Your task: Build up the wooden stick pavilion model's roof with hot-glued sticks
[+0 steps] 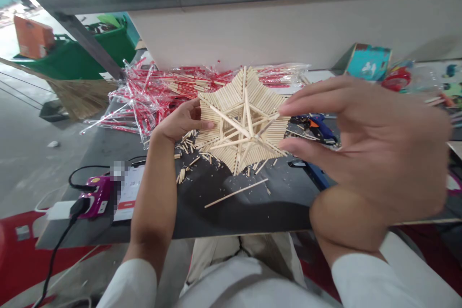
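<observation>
A star-shaped piece [216, 101] made of thin wooden sticks is held over the dark table, with longer sticks rising from its middle and meeting at a peak. My left hand [184, 122] grips its left side, thumb on top and the other fingers partly hidden behind. My right hand [382, 144] is raised nearer the camera at the star's right side. Its thumb and forefinger are apart, with the star's edge showing between them; the forefinger tip overlaps a stick end, and I cannot tell whether it touches. A single loose stick [236, 193] lies on the table in front.
Red-and-clear plastic-wrapped sticks [144, 91] are heaped at the back left. Cut stick pieces [187, 144] litter the table. A blue glue gun [321, 127] lies at right. A phone [129, 192] and a purple power strip [96, 195] with cables sit at left.
</observation>
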The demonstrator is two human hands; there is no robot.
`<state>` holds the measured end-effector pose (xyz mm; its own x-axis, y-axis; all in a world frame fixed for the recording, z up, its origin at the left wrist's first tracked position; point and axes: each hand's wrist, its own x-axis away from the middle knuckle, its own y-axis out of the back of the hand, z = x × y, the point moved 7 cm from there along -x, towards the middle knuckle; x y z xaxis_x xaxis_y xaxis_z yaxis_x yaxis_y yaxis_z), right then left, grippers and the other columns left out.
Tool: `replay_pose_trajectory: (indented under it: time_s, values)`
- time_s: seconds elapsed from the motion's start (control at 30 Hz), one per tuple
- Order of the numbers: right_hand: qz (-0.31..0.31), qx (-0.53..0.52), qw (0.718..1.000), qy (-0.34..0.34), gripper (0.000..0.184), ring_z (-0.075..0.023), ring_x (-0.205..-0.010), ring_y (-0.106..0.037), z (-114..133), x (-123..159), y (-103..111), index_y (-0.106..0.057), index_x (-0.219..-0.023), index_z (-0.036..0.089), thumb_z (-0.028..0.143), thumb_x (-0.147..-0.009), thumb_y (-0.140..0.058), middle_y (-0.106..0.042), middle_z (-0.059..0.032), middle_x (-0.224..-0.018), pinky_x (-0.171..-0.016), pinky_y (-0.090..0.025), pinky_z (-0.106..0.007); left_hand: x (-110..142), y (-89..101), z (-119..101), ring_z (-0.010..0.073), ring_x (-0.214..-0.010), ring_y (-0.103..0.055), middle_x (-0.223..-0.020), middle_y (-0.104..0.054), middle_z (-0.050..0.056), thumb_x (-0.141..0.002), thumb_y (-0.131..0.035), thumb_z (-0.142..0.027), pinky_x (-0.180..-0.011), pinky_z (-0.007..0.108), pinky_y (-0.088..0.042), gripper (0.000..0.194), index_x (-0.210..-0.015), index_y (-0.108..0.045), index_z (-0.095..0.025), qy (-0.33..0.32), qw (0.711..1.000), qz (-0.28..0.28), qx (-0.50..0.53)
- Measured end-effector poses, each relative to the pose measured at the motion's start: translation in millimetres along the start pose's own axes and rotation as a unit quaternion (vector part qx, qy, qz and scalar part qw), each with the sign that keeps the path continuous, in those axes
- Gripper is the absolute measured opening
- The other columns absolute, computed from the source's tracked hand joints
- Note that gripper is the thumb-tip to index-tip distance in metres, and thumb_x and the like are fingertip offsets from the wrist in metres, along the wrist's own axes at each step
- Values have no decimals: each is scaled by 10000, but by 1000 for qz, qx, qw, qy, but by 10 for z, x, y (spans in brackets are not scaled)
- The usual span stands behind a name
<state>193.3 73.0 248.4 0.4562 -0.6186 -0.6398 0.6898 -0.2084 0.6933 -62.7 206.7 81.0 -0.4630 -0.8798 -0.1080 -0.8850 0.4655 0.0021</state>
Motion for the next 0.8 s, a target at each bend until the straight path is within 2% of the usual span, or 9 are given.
replay_pose_trajectory:
  time_s: [0.1, 0.2, 0.43, 0.57, 0.8]
  values:
    - [-6, -27, 998, 53, 233, -259, -1117, -733, 65, -20, -108, -724, -1109, 243, 292, -904, -824, -783, -59, -1153, -1024, -574, -430, 7, -1, -2, 290, -1177, -746, -1284, -774, 103, -686, -970, -190, -1041, 393, -609, 680, -1322, -730, -215, -2, 1000, 1, -3]
    - [5, -45, 996, 70, 224, -255, -1130, -726, 82, -40, -210, -718, -1086, 260, 309, -899, -832, -773, -37, -1149, -1021, -578, -446, 11, -5, 0, 293, -1172, -749, -1290, -772, 109, -690, -970, -200, -1041, 400, -611, 695, -1338, -720, -213, 4, 1000, 2, 0]
    - [8, -57, 997, 52, 108, -237, -1117, -726, 79, -42, -288, -705, -1071, 316, 259, -980, -719, -765, -5, -1147, -1001, -592, -433, 8, -10, -16, 311, -1199, -738, -1309, -763, 114, -685, -977, -229, -1049, 420, -609, 709, -1343, -715, -213, 5, 1000, -4, -13]
    - [-12, -63, 995, 76, 91, -224, -1056, -733, 114, -38, -275, -700, -1071, 279, 241, -989, -701, -772, -29, -1113, -944, -596, -417, 8, -26, -13, 326, -1200, -735, -1287, -768, 124, -692, -976, -249, -1047, 447, -610, 719, -1356, -704, -209, 9, 1000, 6, -13]
    - [10, -48, 998, 39, 163, -244, -1090, -733, 112, -27, -290, -701, -1063, 336, 194, -985, -685, -763, 4, -1146, -968, -602, -425, 12, -27, -14, 334, -1214, -726, -1276, -769, 129, -694, -974, -258, -1061, 457, -599, 716, -1353, -701, -199, 12, 1000, 8, -17]
